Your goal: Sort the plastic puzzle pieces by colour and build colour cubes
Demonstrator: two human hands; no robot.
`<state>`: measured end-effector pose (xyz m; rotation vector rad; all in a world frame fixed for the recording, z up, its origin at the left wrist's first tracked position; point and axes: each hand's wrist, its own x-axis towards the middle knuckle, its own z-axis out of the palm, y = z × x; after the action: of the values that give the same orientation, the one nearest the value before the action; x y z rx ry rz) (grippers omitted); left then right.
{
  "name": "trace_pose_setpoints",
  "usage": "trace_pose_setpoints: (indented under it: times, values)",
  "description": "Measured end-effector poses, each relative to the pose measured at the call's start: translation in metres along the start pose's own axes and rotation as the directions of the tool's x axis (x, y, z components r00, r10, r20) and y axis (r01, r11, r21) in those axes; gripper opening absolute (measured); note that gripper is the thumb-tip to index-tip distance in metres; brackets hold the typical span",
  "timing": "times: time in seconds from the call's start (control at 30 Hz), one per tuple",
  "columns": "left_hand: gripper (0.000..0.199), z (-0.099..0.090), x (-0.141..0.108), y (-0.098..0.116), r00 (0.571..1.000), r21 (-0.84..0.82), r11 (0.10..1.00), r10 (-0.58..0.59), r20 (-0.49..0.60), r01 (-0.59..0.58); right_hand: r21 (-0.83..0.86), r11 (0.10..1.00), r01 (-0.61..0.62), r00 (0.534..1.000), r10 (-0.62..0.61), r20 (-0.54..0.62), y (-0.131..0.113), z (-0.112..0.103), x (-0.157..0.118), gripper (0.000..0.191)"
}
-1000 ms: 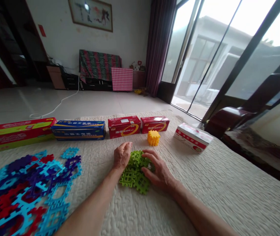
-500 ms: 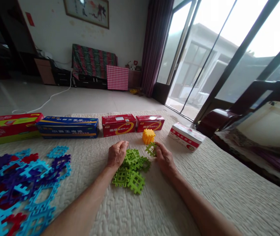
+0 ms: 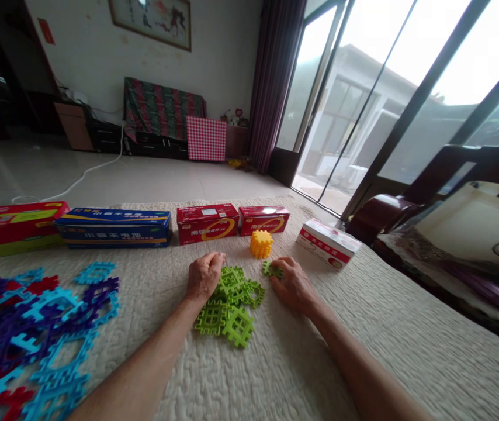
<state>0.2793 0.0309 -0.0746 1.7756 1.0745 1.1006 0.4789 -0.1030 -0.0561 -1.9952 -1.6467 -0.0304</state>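
Head view: two bare hands working low over a cream quilted blanket (image 3: 302, 362), green bits between them
Left hand (image 3: 204, 275): curled up tight against the upper left of a loose pile of green plastic notched-edge tiles (image 3: 231, 296), can't tell if the fingers are pinching anything
Right hand (image 3: 295, 286): thumb a bit apart, fingers over one green plastic notched tile (image 3: 269, 268), can't tell if it's gripped
Single tile: looks flat on the blanket, right of the pile, near a yellow notched plastic block (image 3: 261, 244)
Sorting step: I'd say one tile is being placed apart from the pile
Next move: imo calls for lifting those fingers off without dragging the tile
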Motion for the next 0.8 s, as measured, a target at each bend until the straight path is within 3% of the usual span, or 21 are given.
trace_pose_setpoints:
  times: [0.23, 0.47, 0.57, 0.67, 0.8]
  values:
    - [0.032, 0.000, 0.001, -0.002, 1.000, 0.000, 1.000, -0.005, -0.007, 0.005, 0.136, 0.983, 0.126, 0.992, -0.128, 0.011, 0.011, -0.005, 0.002, 0.037]
    - [0.034, 0.004, 0.004, -0.010, 1.000, -0.044, 0.999, 0.002, -0.017, -0.002, 0.084, 0.982, 0.168, 0.986, -0.166, -0.033, 0.015, -0.002, 0.002, 0.041]
    - [0.034, 0.004, 0.004, -0.010, 1.000, -0.067, 0.998, -0.005, -0.030, 0.003, 0.088, 0.968, 0.233, 0.970, -0.226, -0.086, -0.003, -0.005, 0.001, 0.038]
    - [0.035, 0.002, 0.003, -0.006, 0.999, -0.086, 0.996, -0.016, -0.052, 0.012, 0.193, 0.924, 0.330, 0.944, -0.318, -0.094, -0.034, -0.007, -0.002, 0.031]
    - [0.036, -0.002, 0.002, 0.002, 0.995, -0.110, 0.994, -0.037, -0.090, 0.027, 0.266, 0.875, 0.404, 0.908, -0.419, 0.000, -0.066, 0.003, -0.008, 0.041]
